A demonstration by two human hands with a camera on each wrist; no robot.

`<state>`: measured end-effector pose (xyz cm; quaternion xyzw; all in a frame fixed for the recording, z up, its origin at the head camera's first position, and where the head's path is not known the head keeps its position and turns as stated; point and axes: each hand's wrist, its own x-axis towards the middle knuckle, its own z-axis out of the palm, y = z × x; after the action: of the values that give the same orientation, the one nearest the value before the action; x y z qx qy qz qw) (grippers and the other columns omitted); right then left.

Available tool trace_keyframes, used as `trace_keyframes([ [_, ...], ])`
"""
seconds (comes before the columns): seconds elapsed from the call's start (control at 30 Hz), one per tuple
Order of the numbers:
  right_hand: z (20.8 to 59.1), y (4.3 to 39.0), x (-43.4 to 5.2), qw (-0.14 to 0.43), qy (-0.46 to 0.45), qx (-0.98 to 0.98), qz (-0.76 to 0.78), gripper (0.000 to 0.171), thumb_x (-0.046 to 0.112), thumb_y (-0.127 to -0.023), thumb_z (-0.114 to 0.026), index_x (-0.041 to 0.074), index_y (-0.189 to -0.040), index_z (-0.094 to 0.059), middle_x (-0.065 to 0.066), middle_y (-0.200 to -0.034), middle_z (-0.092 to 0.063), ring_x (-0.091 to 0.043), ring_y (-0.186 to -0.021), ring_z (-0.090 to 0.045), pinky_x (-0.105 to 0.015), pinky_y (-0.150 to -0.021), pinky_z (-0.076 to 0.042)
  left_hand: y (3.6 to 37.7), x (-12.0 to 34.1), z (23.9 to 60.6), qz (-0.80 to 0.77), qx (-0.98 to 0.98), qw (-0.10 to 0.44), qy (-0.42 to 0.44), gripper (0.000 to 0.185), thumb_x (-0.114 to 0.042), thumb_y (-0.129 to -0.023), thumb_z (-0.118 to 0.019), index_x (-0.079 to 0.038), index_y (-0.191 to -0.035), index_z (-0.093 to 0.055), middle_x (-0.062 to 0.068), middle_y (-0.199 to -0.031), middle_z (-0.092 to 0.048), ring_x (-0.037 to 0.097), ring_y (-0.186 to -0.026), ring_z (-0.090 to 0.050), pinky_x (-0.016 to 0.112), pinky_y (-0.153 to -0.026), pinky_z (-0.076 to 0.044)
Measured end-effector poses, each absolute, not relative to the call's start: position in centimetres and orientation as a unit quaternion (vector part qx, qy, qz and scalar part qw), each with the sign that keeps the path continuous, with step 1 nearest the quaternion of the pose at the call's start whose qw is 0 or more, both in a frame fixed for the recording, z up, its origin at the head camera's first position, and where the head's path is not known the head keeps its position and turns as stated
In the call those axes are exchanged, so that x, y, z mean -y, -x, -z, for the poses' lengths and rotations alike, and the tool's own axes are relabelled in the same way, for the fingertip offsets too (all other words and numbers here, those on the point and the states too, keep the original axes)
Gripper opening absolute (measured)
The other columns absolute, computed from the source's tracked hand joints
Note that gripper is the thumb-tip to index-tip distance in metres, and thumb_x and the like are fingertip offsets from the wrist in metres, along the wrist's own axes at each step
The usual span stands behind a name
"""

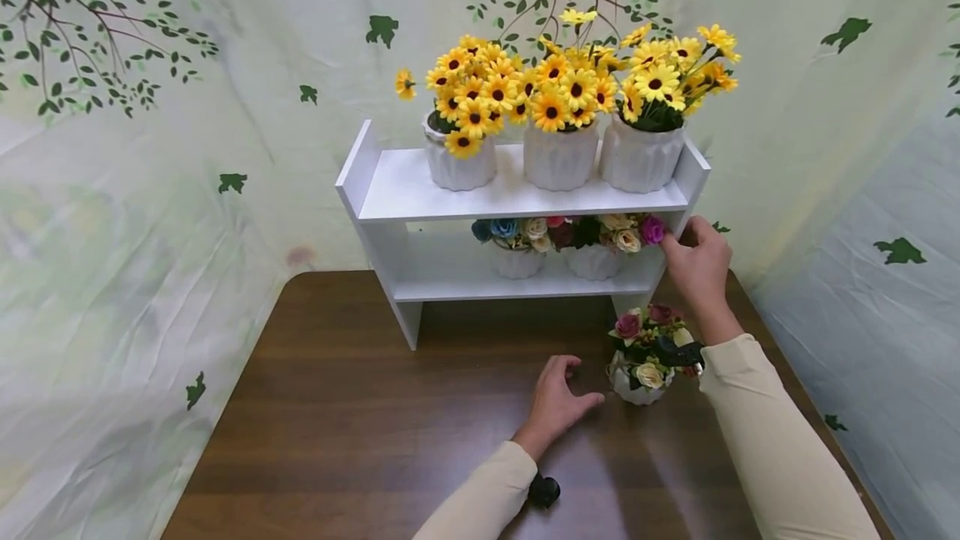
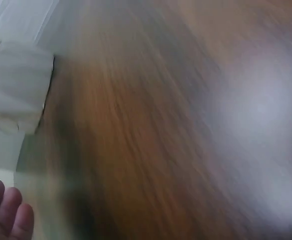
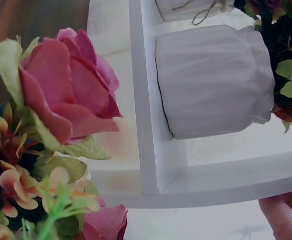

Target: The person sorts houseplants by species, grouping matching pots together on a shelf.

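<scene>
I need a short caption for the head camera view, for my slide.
Right hand touches the white shelf; left hand rests beside a rose pot.

A white two-tier shelf (image 1: 397,190) stands on a dark brown wood-grain tabletop (image 1: 337,407). Three white ribbed pots (image 1: 561,158) on top hold yellow daisies with dark centres (image 1: 551,90). Lower white pots (image 1: 516,262) carry blue, cream, red and purple roses (image 1: 570,230). A small white pot on the tabletop (image 1: 637,390) holds pink and cream roses. Cream sleeves (image 1: 780,448). The backdrop (image 1: 150,190) is pale green, printed with dark green leaves and brown branches.
</scene>
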<state>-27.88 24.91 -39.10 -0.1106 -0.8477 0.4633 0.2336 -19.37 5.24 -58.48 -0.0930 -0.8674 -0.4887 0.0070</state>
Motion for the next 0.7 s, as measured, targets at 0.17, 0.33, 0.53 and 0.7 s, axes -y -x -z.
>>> trace_keyframes([
  [0.17, 39.2, 28.0, -25.1, 0.227, 0.107, 0.850, -0.463, 0.032, 0.020, -0.094, -0.056, -0.001, -0.116, -0.064, -0.020, -0.114, -0.070, -0.024, -0.098, -0.062, -0.045, -0.089, -0.055, 19.7, -7.4, 57.5, 0.443, 0.887, -0.033, 0.122, 0.082, -0.038, -0.071, -0.088, -0.010, -0.138, -0.050, 0.005, -0.135, -0.056, 0.022, -0.125, -0.055, 0.037, -0.104, -0.049],
  [0.33, 39.1, 28.0, -25.6, 0.223, 0.106, 0.854, -0.458, 0.032, 0.021, -0.094, -0.057, -0.001, -0.115, -0.065, -0.019, -0.114, -0.070, -0.017, -0.095, -0.061, -0.028, -0.080, -0.053, 20.1, -9.1, 56.5, 0.419, 0.897, -0.044, 0.132, 0.093, -0.043, -0.069, -0.088, -0.011, -0.144, -0.045, 0.005, -0.141, -0.054, 0.021, -0.129, -0.053, 0.034, -0.107, -0.048],
  [0.53, 39.1, 28.1, -26.0, 0.225, 0.103, 0.858, -0.451, 0.030, 0.020, -0.093, -0.058, -0.001, -0.114, -0.065, -0.019, -0.111, -0.071, -0.006, -0.086, -0.056, -0.014, -0.070, -0.043, 20.7, -10.8, 55.8, 0.407, 0.902, -0.045, 0.137, 0.091, -0.043, -0.066, -0.090, -0.013, -0.139, -0.048, 0.003, -0.135, -0.057, 0.019, -0.125, -0.056, 0.031, -0.104, -0.049],
  [0.7, 39.2, 28.3, -25.8, 0.227, 0.090, 0.857, -0.453, 0.030, 0.019, -0.092, -0.058, -0.001, -0.113, -0.065, -0.019, -0.110, -0.071, -0.008, -0.086, -0.056, -0.013, -0.071, -0.044, 21.1, -11.6, 56.0, 0.419, 0.895, -0.043, 0.147, 0.088, -0.039, -0.064, -0.092, -0.014, -0.137, -0.049, 0.004, -0.128, -0.061, 0.018, -0.119, -0.059, 0.028, -0.100, -0.050],
])
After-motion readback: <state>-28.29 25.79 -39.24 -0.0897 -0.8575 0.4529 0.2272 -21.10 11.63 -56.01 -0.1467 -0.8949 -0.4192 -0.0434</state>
